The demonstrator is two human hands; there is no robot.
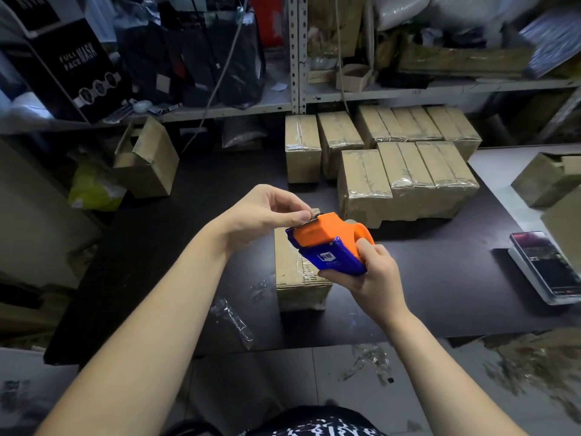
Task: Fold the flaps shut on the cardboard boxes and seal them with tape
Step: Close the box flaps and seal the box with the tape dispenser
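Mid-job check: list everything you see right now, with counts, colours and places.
table: one, black, centre
near box: one, brown, taped, table's near middle
tape dispenser: one, orange and blue, held above the near box
taped boxes: several, brown, table's back; exact count unclear
right boxes: two partly seen, brown, table's right edge
left box: one, brown, flaps up, far left
phone: one, dark, screen lit, table's right
mask box: one, black, upper left
tape scraps: a few, clear, table's near edge
left hand: one, pinches the dispenser's front edge
right hand: one, grips the dispenser's body
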